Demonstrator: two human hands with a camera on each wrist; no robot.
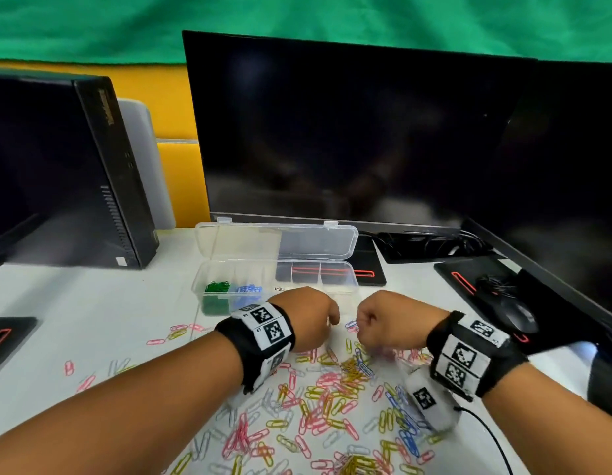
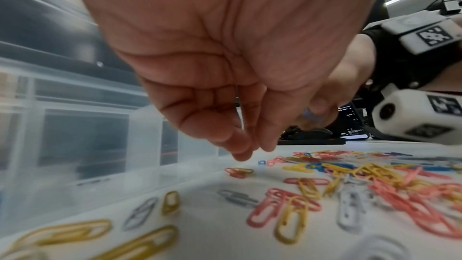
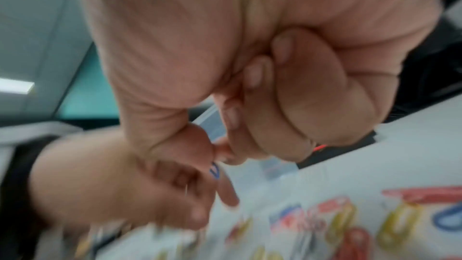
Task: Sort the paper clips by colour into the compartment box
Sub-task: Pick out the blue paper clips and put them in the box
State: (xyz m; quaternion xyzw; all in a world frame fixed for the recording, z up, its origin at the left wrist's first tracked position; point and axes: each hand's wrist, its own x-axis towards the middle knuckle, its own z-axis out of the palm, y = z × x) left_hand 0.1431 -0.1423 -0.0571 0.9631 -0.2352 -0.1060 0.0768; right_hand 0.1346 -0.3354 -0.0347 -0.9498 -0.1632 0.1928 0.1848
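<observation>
On the white table (image 1: 92,320), far left of both hands, a black computer case (image 1: 92,173) stands upright. Just beyond the left fingers sits the clear compartment box (image 1: 335,272) with its lid folded back; green paper clips (image 1: 216,289) fill its leftmost compartment and blue paper clips (image 1: 248,292) the one beside it, while the compartments further right look empty. The left hand (image 1: 306,318) hovers knuckles-up just in front of the box, its fingers (image 2: 240,145) drooping together toward the table with thumb and fingertips nearly meeting; whether they hold a clip cannot be told. Below and behind both hands, a loose heap of pink, yellow, white and blue paper clips (image 1: 332,402) spreads across the table, with a few strays out to the left. Just right of the left hand, almost touching it, the right hand (image 1: 387,320) is curled tight, its fingers (image 3: 312,94) folded into the palm, and thumb and forefinger pinch a blue clip (image 3: 215,170) that pokes out below them. Behind the hands stands a dark monitor (image 1: 359,132), and to the right of the right fingers a black mouse (image 1: 517,315) lies on a black mat.
</observation>
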